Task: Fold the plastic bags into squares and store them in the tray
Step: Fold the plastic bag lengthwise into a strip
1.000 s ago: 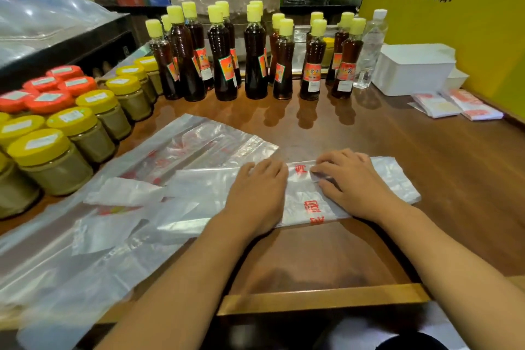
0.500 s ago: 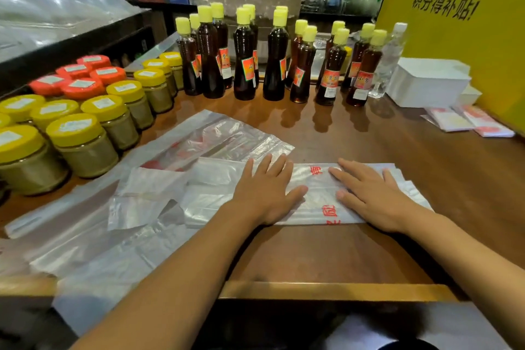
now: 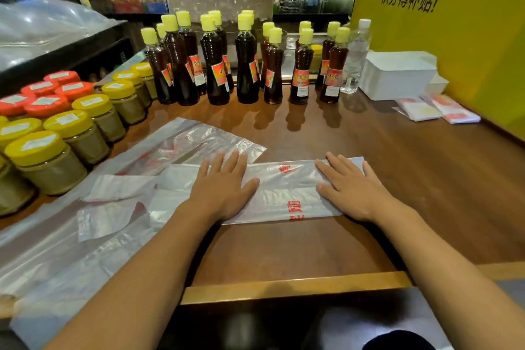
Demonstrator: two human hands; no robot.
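Clear plastic bag with red print [image 3: 284,190], folded into a long strip, lay on the brown wooden counter [image 3: 426,179] under the left hand [image 3: 221,190] and right hand [image 3: 352,190], fingers straight and slightly spread, which had slid further apart than before, smoothing it for the next fold.

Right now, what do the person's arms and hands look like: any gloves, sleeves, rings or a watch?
Both forearms are bare to the bottom edge of the picture, with no sleeves in view. The left hand and the right hand wear no gloves. No rings show on the fingers, and no watch or band shows at either wrist.
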